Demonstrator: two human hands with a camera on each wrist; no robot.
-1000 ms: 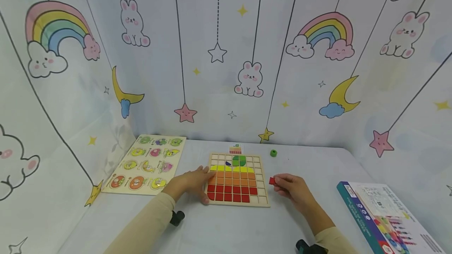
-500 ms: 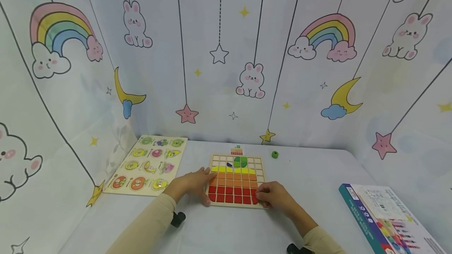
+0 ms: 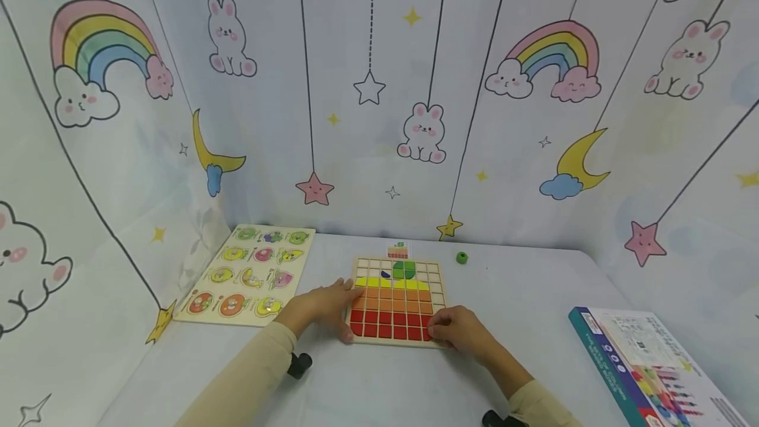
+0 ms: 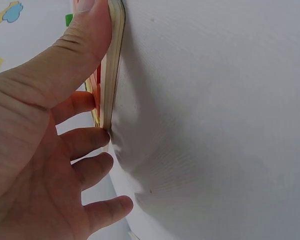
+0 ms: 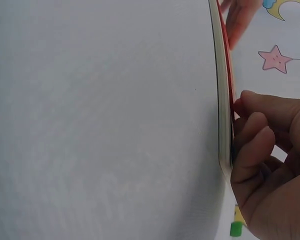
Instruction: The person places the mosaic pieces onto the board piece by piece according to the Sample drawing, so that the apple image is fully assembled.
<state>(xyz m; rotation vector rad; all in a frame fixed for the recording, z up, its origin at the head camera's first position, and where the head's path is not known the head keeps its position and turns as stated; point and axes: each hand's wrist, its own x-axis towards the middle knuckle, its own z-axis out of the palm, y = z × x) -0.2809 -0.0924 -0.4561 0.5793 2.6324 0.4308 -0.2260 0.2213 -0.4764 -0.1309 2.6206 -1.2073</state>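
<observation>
A wooden grid board lies flat on the table, filled with coloured tiles: green at top, a small blue one, then yellow, orange and red rows. My left hand rests on the board's left side, fingers spread and thumb at the near edge. At the right end of the bottom red row is my right hand. Its thumb and curled fingers pinch a small red tile against the board, mostly hidden by the fingertips.
A small picture card lies behind the board. A green bead-like piece sits at the back right. A fruit-picture board lies at left, and a colourful box at right. A patterned cloth surrounds the table.
My right hand has moved left from beside the board, bringing the red tile to the end of the bottom red row. It stays there over the last half second. The left hand holds still.
</observation>
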